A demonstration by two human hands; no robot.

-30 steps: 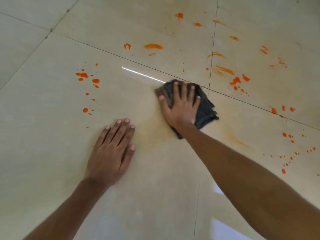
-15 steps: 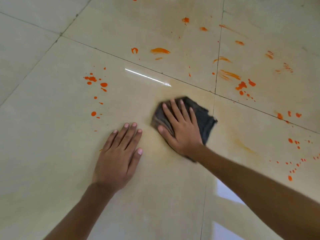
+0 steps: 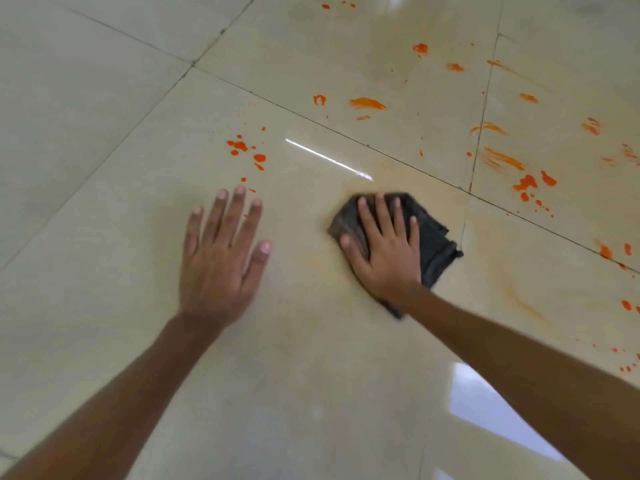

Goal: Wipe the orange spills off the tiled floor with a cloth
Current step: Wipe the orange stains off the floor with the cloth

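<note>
Your right grip (image 3: 384, 258), spread flat, presses the cloth (image 3: 433, 237) on the floor (image 3: 104, 168); left grip (image 3: 218, 268) spread, holding nothing; orange spills (image 3: 367, 103) lie beyond.

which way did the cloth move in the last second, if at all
Yes. The dark cloth under the right hand slid back toward the person: its far edge lay on the diagonal grout line, and now a gap separates them.

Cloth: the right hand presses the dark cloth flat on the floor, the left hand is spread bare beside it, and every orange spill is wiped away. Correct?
No: orange spills remain. The head view shows orange spots just beyond the left hand and orange streaks past the cloth. The rest holds: the right hand presses the cloth flat, the left is bare.
</note>
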